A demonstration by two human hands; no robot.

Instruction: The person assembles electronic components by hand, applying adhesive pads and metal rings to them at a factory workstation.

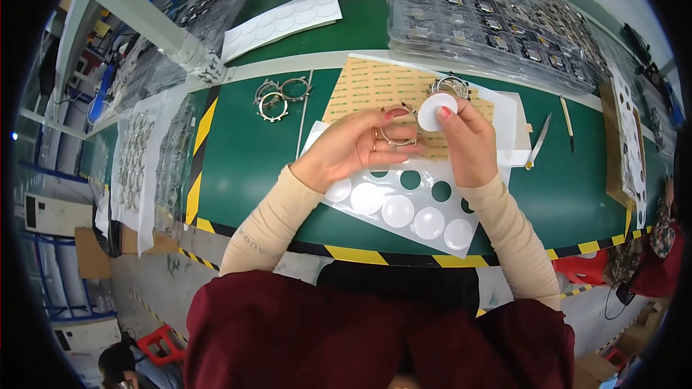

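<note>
My left hand (337, 148) has its fingers around a thin silver metal ring with small lugs, like a watch case (396, 145). Close beside it, my right hand (472, 137) pinches a white round sticker (431, 111) between thumb and fingers. Under my hands lies a backing sheet (419, 199) with a row of white discs and a row of round holes. Beyond it is a yellowish printed sheet (364, 86), with more metal rings (453, 85) at its right side, partly behind my right hand. Three similar rings (273, 116) rest on the green table to the left.
Stacked clear trays of small parts (461, 32) stand at the back. White sticker sheets (281, 27) lie back left, near a metal post (137, 11). A pointed metal tool (539, 142) and a thin stick-like tool (569, 122) lie right, before a cardboard box (615, 148). Another person's sleeve (659, 263) shows far right.
</note>
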